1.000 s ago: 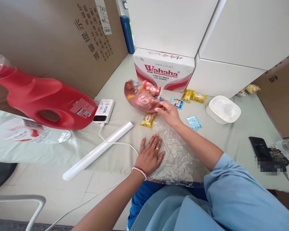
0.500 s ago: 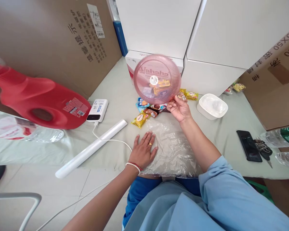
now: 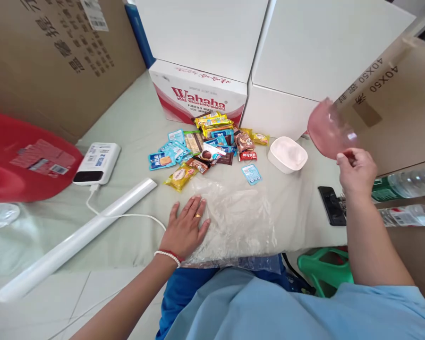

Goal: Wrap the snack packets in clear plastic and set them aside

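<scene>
My right hand [image 3: 357,172] grips the rim of a translucent pink plastic lid [image 3: 327,132], held up and tilted at the right, partly smeared by motion. Flat on the table, fingers spread, my left hand [image 3: 187,226] rests at the left edge of a clear plastic bag [image 3: 237,217]. Beyond the bag lies a heap of wrapped snacks: yellow packets [image 3: 214,123], blue packets [image 3: 162,159], brown round-pictured packets [image 3: 243,141] and a golden packet [image 3: 180,176]. One light blue packet [image 3: 251,174] lies apart from the heap, nearer the bag.
A white plastic tub [image 3: 287,163] stands right of the snacks. Behind them is a Wahaha carton [image 3: 201,94]. On the left are a power bank [image 3: 98,163], a white tube [image 3: 81,236] and a red jug [image 3: 28,160]. A phone [image 3: 331,205] and bottles [image 3: 411,184] lie right.
My right hand has swung the pink lid from above the snacks far to the right, uncovering the heap and the carton. My left hand stays flat by the bag. The view has shifted right.
</scene>
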Available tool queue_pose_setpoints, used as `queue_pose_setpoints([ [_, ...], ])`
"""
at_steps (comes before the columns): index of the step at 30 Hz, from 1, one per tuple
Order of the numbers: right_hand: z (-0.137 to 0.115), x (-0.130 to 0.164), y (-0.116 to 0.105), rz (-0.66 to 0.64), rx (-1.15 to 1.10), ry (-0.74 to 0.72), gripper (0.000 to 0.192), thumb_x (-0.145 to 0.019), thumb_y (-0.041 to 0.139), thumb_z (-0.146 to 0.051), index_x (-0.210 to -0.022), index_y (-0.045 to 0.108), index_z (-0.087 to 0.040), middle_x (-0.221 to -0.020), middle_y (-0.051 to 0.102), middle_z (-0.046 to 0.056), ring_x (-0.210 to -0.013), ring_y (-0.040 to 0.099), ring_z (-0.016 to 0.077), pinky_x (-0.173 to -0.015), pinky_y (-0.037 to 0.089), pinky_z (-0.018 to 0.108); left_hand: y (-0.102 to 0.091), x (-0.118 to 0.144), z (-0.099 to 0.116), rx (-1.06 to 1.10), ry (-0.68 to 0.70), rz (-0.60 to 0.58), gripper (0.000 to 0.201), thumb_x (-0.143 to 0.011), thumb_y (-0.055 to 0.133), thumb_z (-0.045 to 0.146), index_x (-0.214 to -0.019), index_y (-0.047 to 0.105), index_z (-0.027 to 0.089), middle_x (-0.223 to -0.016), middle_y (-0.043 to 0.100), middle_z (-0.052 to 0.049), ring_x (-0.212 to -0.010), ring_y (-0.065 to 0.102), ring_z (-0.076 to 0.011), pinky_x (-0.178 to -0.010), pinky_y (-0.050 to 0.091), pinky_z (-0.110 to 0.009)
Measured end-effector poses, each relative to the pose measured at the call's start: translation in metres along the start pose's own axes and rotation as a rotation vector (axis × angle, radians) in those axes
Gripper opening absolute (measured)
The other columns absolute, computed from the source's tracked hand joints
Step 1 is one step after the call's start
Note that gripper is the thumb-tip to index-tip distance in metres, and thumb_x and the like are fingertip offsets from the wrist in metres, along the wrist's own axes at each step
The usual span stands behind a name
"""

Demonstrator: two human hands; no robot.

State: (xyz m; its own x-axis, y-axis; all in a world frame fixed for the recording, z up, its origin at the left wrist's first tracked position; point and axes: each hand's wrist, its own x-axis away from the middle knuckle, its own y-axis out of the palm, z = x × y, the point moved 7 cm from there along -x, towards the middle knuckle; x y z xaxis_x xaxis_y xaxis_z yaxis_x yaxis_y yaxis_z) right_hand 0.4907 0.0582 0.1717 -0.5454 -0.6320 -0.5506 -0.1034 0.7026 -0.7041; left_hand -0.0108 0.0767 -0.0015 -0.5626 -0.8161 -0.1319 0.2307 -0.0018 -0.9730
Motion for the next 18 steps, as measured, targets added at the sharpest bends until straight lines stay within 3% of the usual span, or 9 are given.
queue_pose_setpoints([
  [4, 0.055, 0.01, 0.004, -0.063, 0.312, 0.015, 0.021, -0.088, 0.062, -0.025, -0.105, 0.073, -0.02, -0.112, 0.07, 0.02, -0.095, 0.067, 0.0305, -0.099, 0.051, 0.042, 0.001, 0.0, 0.0, 0.001, 0.01, 0.003, 0.061, -0.104, 0.038, 0.043, -0.158, 0.043, 0.016, -0.165, 0.041, -0.016, -0.152, 0.042, -0.0331, -0.126, 0.018, -0.061],
  [8, 0.091, 0.02, 0.04, -0.221, 0.395, 0.081, 0.024, -0.09, 0.059, -0.029, -0.103, 0.074, -0.015, -0.106, 0.07, 0.021, -0.098, 0.064, 0.0313, -0.094, 0.048, 0.043, 0.001, 0.001, -0.001, -0.012, 0.017, 0.021, 0.062, -0.104, 0.038, 0.043, -0.159, 0.042, 0.015, -0.164, 0.042, -0.017, -0.151, 0.043, -0.0331, -0.126, 0.017, -0.061],
  [13, 0.108, 0.009, 0.09, -0.349, 0.393, 0.129, 0.038, -0.098, 0.049, -0.035, -0.107, 0.076, -0.01, -0.105, 0.072, 0.022, -0.096, 0.063, 0.0295, -0.089, 0.046, 0.039, 0.001, 0.001, -0.002, -0.033, 0.036, 0.031, 0.063, -0.104, 0.038, 0.044, -0.16, 0.04, 0.015, -0.164, 0.043, -0.017, -0.15, 0.044, -0.0336, -0.125, 0.018, -0.06],
  [18, 0.113, -0.037, 0.125, -0.366, 0.4, 0.173, 0.044, -0.101, 0.049, -0.036, -0.118, 0.074, -0.005, -0.114, 0.07, 0.026, -0.101, 0.062, 0.0299, -0.09, 0.044, 0.039, 0.002, 0.0, -0.003, -0.032, 0.035, 0.033, 0.063, -0.103, 0.038, 0.044, -0.161, 0.039, 0.017, -0.164, 0.043, -0.017, -0.15, 0.045, -0.034, -0.125, 0.019, -0.06],
])
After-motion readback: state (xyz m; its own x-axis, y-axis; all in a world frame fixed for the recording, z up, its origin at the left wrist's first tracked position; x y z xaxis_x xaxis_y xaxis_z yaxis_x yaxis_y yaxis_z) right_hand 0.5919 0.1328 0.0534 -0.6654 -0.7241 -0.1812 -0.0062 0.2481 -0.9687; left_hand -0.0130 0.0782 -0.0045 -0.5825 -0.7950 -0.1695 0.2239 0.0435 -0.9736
